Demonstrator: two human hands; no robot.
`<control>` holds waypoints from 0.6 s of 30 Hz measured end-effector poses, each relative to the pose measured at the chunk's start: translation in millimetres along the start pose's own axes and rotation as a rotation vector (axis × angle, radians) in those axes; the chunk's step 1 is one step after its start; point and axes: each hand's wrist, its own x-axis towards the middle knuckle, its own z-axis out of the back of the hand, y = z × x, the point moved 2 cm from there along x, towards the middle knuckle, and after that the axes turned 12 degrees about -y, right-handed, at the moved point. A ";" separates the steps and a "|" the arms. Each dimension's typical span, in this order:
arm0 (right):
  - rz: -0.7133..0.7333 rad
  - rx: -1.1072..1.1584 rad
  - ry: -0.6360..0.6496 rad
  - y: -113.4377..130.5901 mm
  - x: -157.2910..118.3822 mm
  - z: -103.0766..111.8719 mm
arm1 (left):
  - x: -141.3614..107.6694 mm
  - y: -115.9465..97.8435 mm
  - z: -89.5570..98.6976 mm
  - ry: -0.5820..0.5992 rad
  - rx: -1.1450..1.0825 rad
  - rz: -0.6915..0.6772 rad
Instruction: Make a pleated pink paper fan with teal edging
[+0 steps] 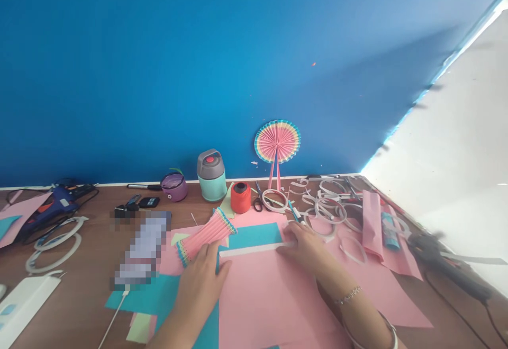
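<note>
A large pink paper sheet (262, 296) lies flat in front of me, with a narrow white strip (246, 250) along its far edge. At the strip's right end, my right hand (304, 245) is closed on it, thumb on the near side and fingers on the far side. My left hand (204, 277) rests open over the sheet's left edge, fingers stretched and thumb apart. Just beyond the left fingers is a pleated pink paper piece (206, 234) with blue and yellow ends. Blue paper (256, 235) shows beneath and beyond the pink sheet.
A round pleated fan (277, 142) leans on the wall. Behind the papers stand a mint-green flask (212, 186), red thread spool (241, 198) and scissors (257, 203). White strip coils (331, 211) and a glue gun (448, 267) lie right; a charging phone (145, 248) lies left.
</note>
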 end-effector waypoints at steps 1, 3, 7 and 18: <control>-0.042 0.006 0.013 -1.4 0.0 -0.4 | 0.7 0.5 0.5 0.008 -0.014 0.003; -0.128 0.023 0.061 -4.2 -0.6 -1.0 | 0.9 1.1 0.7 0.003 -0.050 0.004; -0.136 0.174 0.148 -5.8 -1.5 -0.1 | 1.4 2.5 -1.7 -0.111 -0.238 -0.069; -0.126 0.620 0.235 -26.7 5.1 -6.5 | 18.9 15.5 -1.0 -0.082 -0.791 0.012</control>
